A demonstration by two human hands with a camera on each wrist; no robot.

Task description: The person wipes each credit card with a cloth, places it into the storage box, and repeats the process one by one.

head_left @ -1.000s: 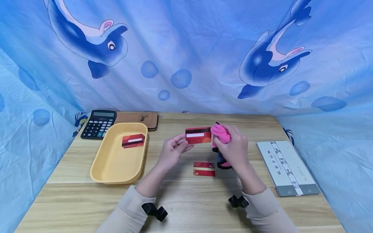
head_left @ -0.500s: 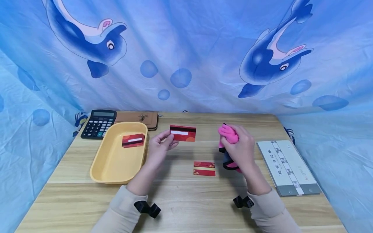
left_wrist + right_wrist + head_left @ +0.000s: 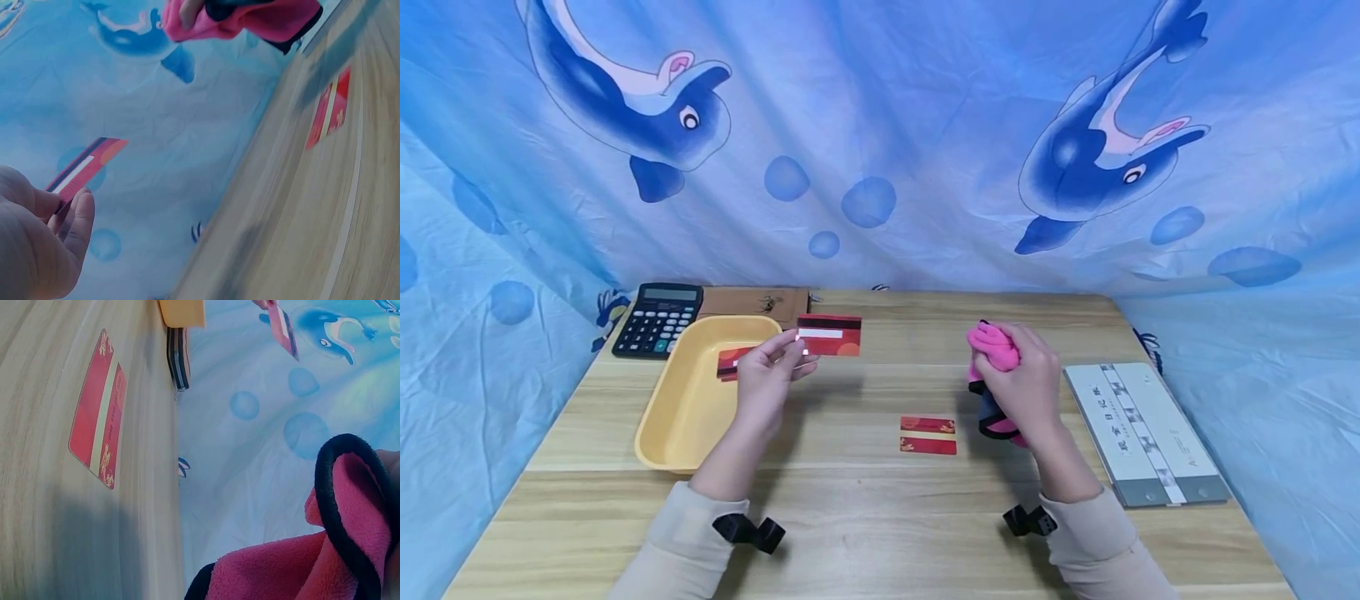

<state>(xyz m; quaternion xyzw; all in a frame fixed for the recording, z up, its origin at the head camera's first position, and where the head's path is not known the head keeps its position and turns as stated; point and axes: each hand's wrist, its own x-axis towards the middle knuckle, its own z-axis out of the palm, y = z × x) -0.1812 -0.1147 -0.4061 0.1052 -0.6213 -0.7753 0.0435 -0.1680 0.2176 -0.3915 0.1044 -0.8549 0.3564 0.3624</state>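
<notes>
Between thumb and fingers, my left hand pinches a red card with a black stripe and a white strip, held up at the right rim of the yellow tray. My right hand grips a bunched pink cloth with black edging, which fills the lower right of the right wrist view. On the table between the hands lies a red-and-gold card. Inside the tray are more red cards, partly covered by my left hand.
A black calculator and a brown zip wallet lie behind the tray, the wallet partly hidden. To the right is a grey-white ledger book. A blue dolphin curtain hangs behind the wooden table.
My left hand has carried the red card leftward, away from the cloth and toward the tray. The right hand with the cloth has shifted a little to the right.
</notes>
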